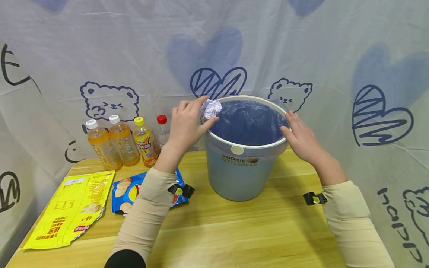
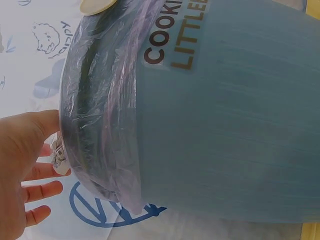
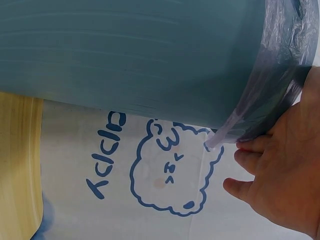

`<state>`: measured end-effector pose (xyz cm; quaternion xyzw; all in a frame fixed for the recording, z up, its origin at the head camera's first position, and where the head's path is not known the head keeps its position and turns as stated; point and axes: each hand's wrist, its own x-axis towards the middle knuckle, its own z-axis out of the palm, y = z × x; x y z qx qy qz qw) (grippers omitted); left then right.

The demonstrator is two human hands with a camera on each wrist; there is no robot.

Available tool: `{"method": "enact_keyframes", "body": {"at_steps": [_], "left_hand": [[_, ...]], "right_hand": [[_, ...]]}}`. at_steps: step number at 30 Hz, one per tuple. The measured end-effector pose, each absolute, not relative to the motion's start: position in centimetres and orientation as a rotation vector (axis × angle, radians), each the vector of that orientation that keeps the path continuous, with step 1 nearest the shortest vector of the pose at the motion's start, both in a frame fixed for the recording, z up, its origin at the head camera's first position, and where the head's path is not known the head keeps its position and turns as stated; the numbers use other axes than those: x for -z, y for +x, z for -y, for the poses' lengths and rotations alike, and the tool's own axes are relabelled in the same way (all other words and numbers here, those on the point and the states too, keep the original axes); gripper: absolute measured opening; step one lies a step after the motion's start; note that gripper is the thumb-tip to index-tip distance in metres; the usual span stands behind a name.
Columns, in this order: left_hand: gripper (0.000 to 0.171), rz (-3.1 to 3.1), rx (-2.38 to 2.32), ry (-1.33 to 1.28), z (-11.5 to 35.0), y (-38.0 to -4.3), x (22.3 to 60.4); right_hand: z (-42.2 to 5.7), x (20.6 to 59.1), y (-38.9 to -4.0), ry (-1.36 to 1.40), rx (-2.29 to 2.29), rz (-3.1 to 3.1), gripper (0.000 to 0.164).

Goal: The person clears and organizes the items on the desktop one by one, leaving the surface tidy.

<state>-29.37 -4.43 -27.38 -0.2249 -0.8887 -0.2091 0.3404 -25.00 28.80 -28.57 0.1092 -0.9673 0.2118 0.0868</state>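
Bottom of frame: wooden table [image 1: 268, 234], bare sleeves-and-wrist-cam zone. Lower left, yellow snack bag [image 1: 72, 208] lying flat; right of it, blue chip bag [image 1: 126, 190], partly hidden behind the left forearm. Center: blue-gray COOKIE LITTLEBEAR bin [image 1: 239, 178], upright, clear liner [image 2: 97, 115] folded over the rim. Left hand [image 1: 187, 119] has crumpled white paper [image 1: 212, 109] pinched between thumb and fingers, right at the bin's left rim (can't tell if the fingers bear on the rim too). Right hand [image 1: 303, 139] clamped on the right rim, thumb on the inner side, fingers outside against the liner. Step in hand, my read: paper at the bin mouth, bin steadied. Next move calls for left fingers clear of the rim, spread over the opening, without dragging the liner. Farther, left of center: two white-capped bottles [image 1: 125, 143], yellow-capped bottle [image 1: 145, 143], red-capped bottle [image 1: 163, 128]. Back: printed cloth [image 1: 285, 44].
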Motion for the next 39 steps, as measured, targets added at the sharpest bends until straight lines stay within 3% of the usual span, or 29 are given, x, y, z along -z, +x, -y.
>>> {"method": "enact_keyframes", "body": {"at_steps": [15,39], "left_hand": [[0.066,2.338,0.552,-0.615,4.2,-29.5,28.0],[0.051,2.327,0.521,-0.59,6.0,-28.3,29.1]], "right_hand": [[-28.7,28.6,-25.0,0.321,-0.624,2.881,0.068],[-28.8,28.7,-25.1,0.332,-0.637,2.873,0.069]]}}
